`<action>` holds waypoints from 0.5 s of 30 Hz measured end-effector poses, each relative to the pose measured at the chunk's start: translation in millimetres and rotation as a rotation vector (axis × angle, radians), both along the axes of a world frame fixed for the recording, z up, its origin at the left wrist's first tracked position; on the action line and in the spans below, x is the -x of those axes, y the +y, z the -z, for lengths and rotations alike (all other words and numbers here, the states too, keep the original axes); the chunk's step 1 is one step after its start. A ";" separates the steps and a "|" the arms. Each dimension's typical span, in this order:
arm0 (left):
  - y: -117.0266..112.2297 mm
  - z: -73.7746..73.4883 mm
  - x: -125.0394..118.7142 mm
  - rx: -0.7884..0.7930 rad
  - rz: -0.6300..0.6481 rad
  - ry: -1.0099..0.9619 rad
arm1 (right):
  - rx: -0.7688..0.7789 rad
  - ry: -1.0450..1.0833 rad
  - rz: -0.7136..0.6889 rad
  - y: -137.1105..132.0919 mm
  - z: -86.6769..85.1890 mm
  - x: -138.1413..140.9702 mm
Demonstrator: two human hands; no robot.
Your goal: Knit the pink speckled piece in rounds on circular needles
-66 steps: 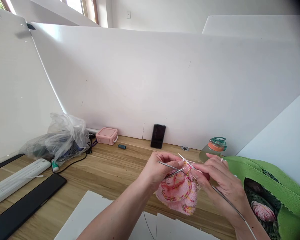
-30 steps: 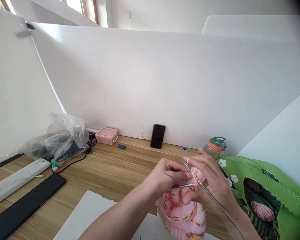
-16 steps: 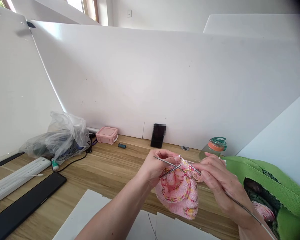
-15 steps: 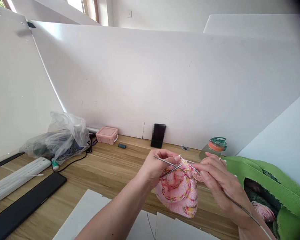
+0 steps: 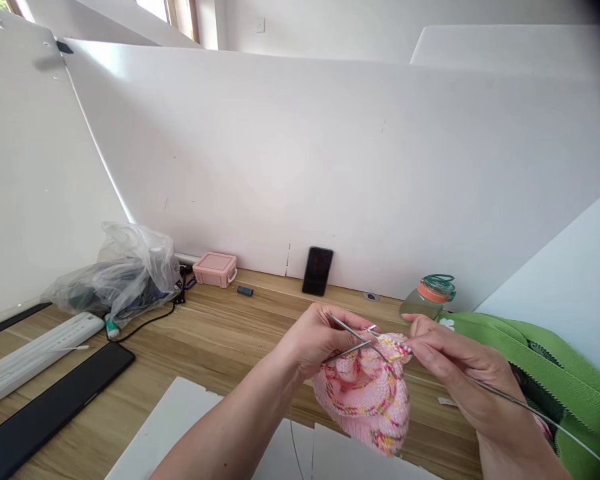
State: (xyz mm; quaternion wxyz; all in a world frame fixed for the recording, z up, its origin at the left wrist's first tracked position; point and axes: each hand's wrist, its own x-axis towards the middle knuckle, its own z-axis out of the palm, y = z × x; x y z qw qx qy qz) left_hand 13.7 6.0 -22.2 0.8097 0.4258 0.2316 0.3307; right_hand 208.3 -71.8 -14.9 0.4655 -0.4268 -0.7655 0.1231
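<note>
A pink knitted piece [image 5: 360, 417] with yellow and magenta flecked bands hangs between my hands, its top edge on thin metal needles. My left hand [image 5: 310, 340] is closed on its left side, where two needle ends [image 5: 349, 328] cross near my thumb. My right hand [image 5: 455, 363] pinches the right edge of the knitting where the stitches bunch up. A long knitting needle or cable [image 5: 520, 402] runs out from under that hand towards the lower right. My fingers hide part of the stitches.
A phone [image 5: 318, 271] leans on the white partition. On the wooden desk are a pink box [image 5: 215, 269], a plastic bag [image 5: 140, 267], a power strip [image 5: 40, 357] and a black slab [image 5: 55, 403]. A jar [image 5: 433, 297] and green bag [image 5: 545, 360] are at the right.
Both hands and the knitting have shifted a little right and down. My right wrist now covers most of the pink yarn in the green bag. The needle's tail has swung right.
</note>
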 end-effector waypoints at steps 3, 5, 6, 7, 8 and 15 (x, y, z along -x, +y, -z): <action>-2.7 3.1 -4.4 0.010 0.040 0.001 | -0.019 -0.019 0.019 1.2 1.0 5.0; -4.2 4.0 -7.2 0.022 0.034 -0.008 | -0.077 -0.073 0.058 1.1 0.7 9.5; -4.6 4.0 -8.0 0.026 0.026 -0.008 | -0.115 -0.105 0.080 0.7 0.1 11.4; -4.8 3.7 -8.4 0.028 0.019 -0.006 | -0.151 -0.131 0.099 0.3 -0.7 12.7; -4.7 3.2 -8.3 0.029 0.013 -0.003 | -0.179 -0.150 0.110 -0.1 -1.5 13.3; 0.6 0.9 -3.1 0.052 -0.033 -0.018 | -0.112 -0.133 0.057 -2.9 -4.4 3.8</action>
